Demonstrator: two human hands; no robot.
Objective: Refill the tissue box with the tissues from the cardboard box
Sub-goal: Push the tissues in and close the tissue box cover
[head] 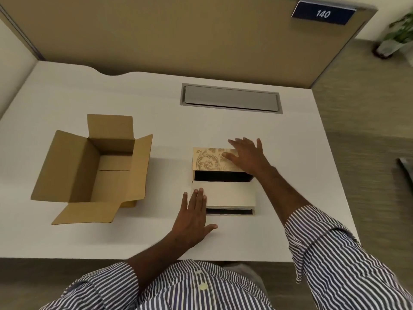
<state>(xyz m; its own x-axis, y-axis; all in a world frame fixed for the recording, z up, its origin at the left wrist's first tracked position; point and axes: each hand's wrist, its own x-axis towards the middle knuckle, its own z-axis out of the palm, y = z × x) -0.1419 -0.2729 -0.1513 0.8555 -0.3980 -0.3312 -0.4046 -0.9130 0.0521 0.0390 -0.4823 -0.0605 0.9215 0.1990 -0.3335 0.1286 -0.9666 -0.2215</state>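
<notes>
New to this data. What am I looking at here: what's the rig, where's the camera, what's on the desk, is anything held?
No robot: a person works with bare hands, filmed by one wide-angle camera on their head, looking down. On the white desk sit an open, empty-looking cardboard box and a gold patterned tissue box, its lid partly slid open, with a white tissue stack showing. The left hand lies flat, fingertips on the stack's near left corner. The right hand rests open on the lid. Neither hand grips anything. A grey cable hatch lies behind.
</notes>
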